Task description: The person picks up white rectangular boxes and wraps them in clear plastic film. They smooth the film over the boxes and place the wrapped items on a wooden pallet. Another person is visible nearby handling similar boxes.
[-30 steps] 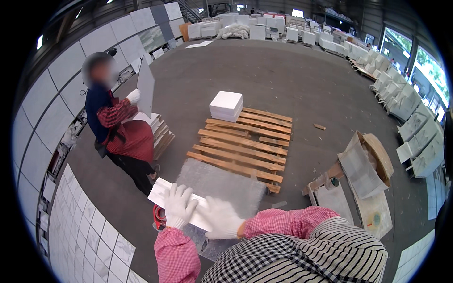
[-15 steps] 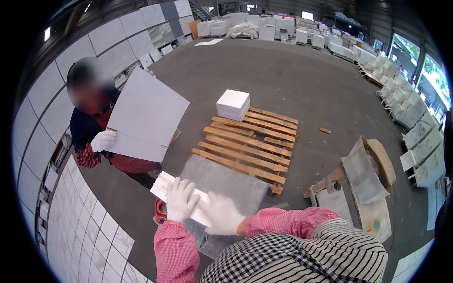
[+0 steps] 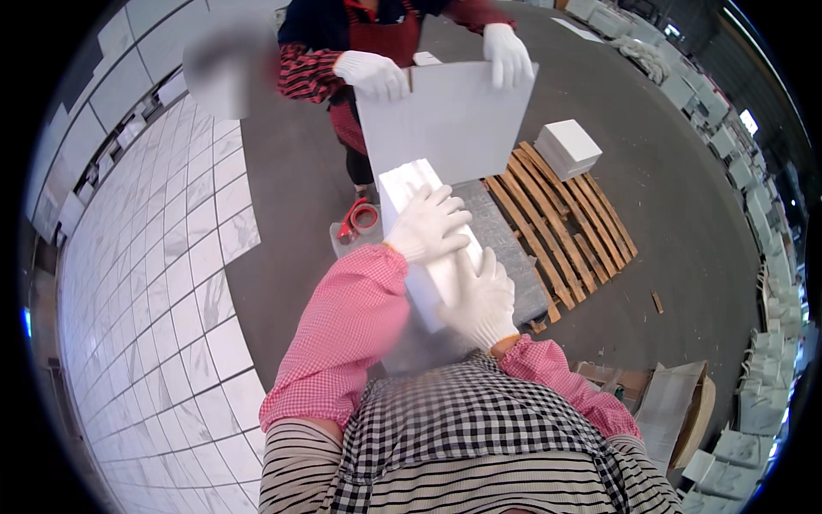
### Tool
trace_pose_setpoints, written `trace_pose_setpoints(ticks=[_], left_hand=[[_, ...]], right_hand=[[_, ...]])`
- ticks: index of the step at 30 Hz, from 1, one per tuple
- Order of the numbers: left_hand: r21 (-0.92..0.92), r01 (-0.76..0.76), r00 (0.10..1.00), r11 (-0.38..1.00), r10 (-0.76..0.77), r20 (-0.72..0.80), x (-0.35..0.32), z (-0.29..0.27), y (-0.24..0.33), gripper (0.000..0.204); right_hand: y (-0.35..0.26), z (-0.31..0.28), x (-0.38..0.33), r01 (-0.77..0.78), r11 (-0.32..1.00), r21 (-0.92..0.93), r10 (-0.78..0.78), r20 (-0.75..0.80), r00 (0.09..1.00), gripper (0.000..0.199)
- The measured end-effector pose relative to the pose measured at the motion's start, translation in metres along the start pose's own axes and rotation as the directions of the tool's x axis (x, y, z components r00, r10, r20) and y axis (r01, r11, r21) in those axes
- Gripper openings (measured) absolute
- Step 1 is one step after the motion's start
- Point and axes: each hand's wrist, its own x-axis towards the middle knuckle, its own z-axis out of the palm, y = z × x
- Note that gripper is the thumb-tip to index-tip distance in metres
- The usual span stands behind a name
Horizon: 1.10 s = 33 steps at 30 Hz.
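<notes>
A block of white tiles (image 3: 404, 182), seemingly packed side by side, stands on a grey work surface (image 3: 511, 257) in front of me. Across its top lies my left hand (image 3: 430, 224), white-gloved, its fingers spread. My right hand (image 3: 481, 300), gloved too, is against the block's near right part with fingers apart. Beyond the block, a co-worker's two gloved hands (image 3: 373, 75) hold a large pale sheet (image 3: 449, 116) upright by its top edge. A red tape dispenser (image 3: 347, 230) lies left of the block.
A wooden pallet (image 3: 561, 227) beyond the surface at right carries a stack of white tiles (image 3: 568, 147). Marble-look tiles (image 3: 171, 283) cover the floor at left. Cardboard and plastic sheeting (image 3: 676, 403) stand at lower right. White slabs line the far right.
My view has swung left and down. The co-worker's sheet is now upright right behind the block, held by both hands instead of tilted off to the left. My hands remain on the block.
</notes>
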Motion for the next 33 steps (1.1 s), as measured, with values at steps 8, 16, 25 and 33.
trace_pose_setpoints(ticks=[8,16,25,33], left_hand=[[0.026,0.017,1.0,1.0,-0.018,0.021,-0.0032,0.0054,-0.0013,0.039],[0.018,0.015,1.0,1.0,-0.015,0.017,0.0003,0.0074,-0.0013,0.038],[0.006,0.028,0.998,1.0,-0.029,0.055,-0.0009,0.0003,-0.0019,0.04],[0.019,0.034,0.996,0.999,-0.035,0.08,-0.0009,0.0012,-0.0003,0.042]], right_hand=[[0.0018,0.007,-0.001,0.019,0.999,0.038,-0.017,-0.064,0.998,0.103],[0.0054,0.0074,0.0007,0.021,0.999,0.026,-0.018,-0.098,0.995,0.099],[0.0012,0.0051,-0.0017,0.031,0.999,0.019,-0.029,-0.111,0.993,0.099],[0.0018,0.0082,-0.0047,0.074,0.997,-0.018,-0.076,-0.228,0.971,0.076]])
